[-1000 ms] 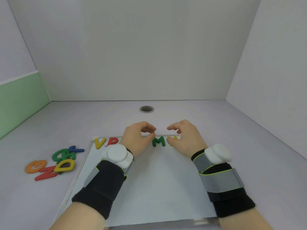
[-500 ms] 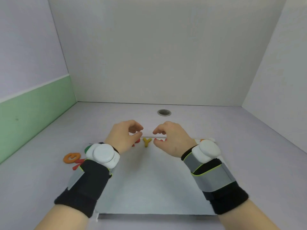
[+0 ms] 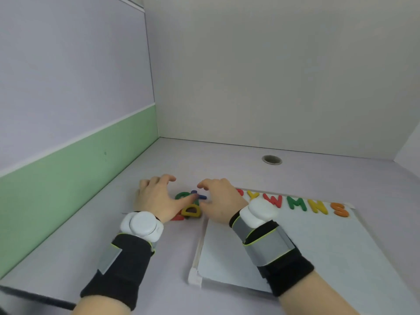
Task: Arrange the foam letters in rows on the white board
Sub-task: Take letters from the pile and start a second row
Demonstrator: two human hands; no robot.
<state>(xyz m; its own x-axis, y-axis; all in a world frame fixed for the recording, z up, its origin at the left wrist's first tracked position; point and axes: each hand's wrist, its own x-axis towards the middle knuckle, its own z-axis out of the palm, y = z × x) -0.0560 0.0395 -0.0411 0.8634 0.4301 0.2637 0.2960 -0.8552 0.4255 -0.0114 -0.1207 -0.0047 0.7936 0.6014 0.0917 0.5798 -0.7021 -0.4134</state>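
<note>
Both hands were over the loose pile of foam letters on the grey desk (image 3: 227, 160), left of the white board (image 3: 318, 242).

Left hand (image 3: 156, 198): palm down, fingers spread and curled over the far left of the pile, thumb reaching toward the green letter (image 3: 181, 195). Could not tell whether any finger pressed on a letter.

Right hand (image 3: 220, 201): arched over the board's upper left corner, fingers curled and apart, thumb and forefinger parted above the blue letter (image 3: 200, 196); nothing clamped between them.

Pile: green and blue letters at the far side, yellow D (image 3: 192, 211) nearer, a red letter (image 3: 178, 217) partly under the left wrist.

Board: one row along its far edge, reading from the right hand outward: yellow Y (image 3: 253, 194), red W (image 3: 275, 200), green M (image 3: 297, 203), yellow N (image 3: 319, 206), orange S (image 3: 339, 209). A red letter beside the Y was mostly hidden by the right hand.

A white device (image 3: 142, 226) sat on each wrist above a black strap.
</note>
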